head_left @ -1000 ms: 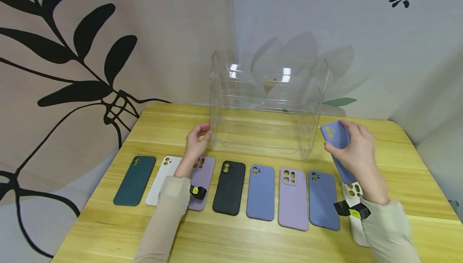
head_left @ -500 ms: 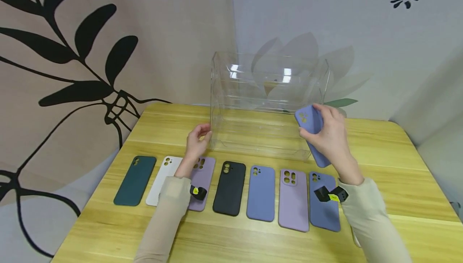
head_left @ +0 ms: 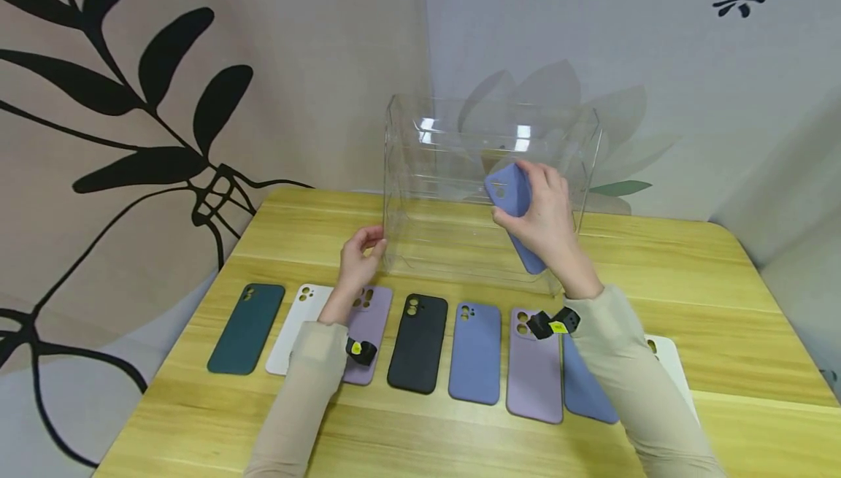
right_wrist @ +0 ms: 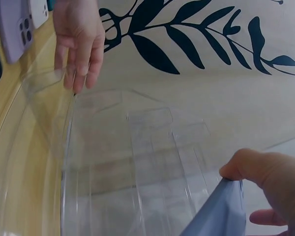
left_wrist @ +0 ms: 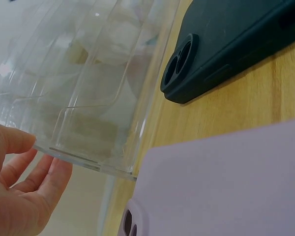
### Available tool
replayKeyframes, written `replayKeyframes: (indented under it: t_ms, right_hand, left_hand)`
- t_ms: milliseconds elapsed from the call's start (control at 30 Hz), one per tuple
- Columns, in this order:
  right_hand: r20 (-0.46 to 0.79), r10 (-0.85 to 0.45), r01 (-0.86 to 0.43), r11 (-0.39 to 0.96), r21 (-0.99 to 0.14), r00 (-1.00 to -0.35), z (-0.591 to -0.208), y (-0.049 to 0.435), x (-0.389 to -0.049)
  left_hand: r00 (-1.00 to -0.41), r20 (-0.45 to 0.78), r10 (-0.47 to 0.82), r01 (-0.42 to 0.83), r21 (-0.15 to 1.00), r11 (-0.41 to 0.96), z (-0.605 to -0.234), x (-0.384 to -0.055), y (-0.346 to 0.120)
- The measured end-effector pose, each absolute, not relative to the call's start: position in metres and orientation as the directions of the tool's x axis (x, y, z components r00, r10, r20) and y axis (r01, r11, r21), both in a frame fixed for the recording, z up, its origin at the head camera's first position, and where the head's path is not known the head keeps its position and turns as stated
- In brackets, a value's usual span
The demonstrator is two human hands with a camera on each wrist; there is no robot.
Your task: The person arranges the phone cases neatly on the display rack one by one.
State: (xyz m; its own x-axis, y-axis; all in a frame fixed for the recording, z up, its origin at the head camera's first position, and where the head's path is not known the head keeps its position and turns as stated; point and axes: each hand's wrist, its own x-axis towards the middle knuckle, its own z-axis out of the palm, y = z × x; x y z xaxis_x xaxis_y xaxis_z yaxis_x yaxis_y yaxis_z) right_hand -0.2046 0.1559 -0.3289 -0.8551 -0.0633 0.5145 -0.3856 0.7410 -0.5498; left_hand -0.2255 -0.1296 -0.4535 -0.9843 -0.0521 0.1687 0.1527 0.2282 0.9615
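Observation:
My right hand (head_left: 542, 208) pinches a periwinkle-blue phone case (head_left: 511, 190) by its side edges, thumb at one edge and fingers at the other. The case is tilted and held up in front of a clear plastic tiered display rack (head_left: 420, 252). In the right wrist view, a corner of the blue case (right_wrist: 221, 211) shows under the thumb. My left hand (head_left: 358, 259) holds the rack's left side panel near the bottom. In the left wrist view, its thumb and fingers (left_wrist: 56, 182) lie on either side of that panel's edge.
A row of phone cases lies on the wooden table (head_left: 368, 449): dark green (head_left: 246, 328), white (head_left: 289, 332), lilac (head_left: 374, 317), black (head_left: 417, 343), blue (head_left: 474, 354), pinkish lilac (head_left: 534, 383), another blue (head_left: 585, 383) and a white one (head_left: 673, 368) partly behind the right sleeve.
My right hand has carried the blue case leftward and farther back, from right of the rack to in front of it. The left hand stays at the rack's left side.

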Motion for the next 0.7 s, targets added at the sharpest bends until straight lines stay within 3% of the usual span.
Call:
replayKeyframes:
  t_ms: [467,700]
  right_hand:
    - [0.566,-0.079,-0.46,0.678,-0.573,-0.821,-0.308,0.101,-0.237]
    - [0.503,-0.031,-0.391,0.672,-0.629,-0.864,-0.296,0.074,-0.252]
  left_hand:
    - [-0.984,0.166,-0.061,0.148,0.963,0.226,-0.454,-0.225,-0.13]
    - [-0.983,0.173,-0.064,0.155,0.963,0.222,-0.453,-0.224,-0.129]
